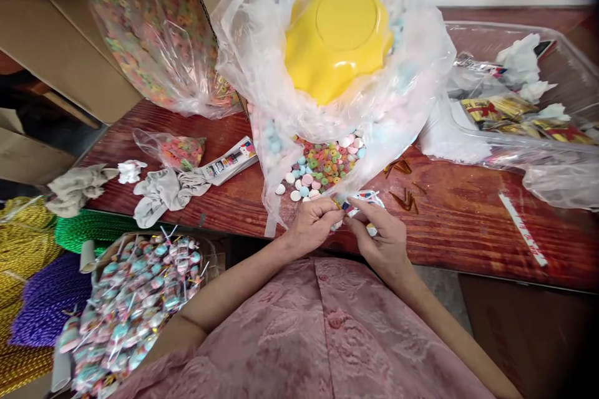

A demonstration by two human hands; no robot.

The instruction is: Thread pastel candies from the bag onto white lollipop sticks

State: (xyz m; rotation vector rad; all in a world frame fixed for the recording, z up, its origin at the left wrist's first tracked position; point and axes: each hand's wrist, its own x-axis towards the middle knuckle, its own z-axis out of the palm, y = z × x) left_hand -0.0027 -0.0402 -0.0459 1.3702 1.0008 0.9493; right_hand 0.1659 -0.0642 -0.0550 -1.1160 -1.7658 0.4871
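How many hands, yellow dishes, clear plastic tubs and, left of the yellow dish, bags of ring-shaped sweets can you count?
Hands: 2 (left hand, right hand)
Yellow dish: 1
Clear plastic tub: 1
Ring-sweet bags: 2 (large bag, small bag)
Total: 6

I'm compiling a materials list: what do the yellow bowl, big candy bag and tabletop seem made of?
Yellow bowl: probably glossy moulded plastic, given its bright highlights and even color.
Big candy bag: thin plastic film, crinkled and see-through.
Tabletop: likely varnished wood, from the reddish grain and sheen, though laminate is possible.
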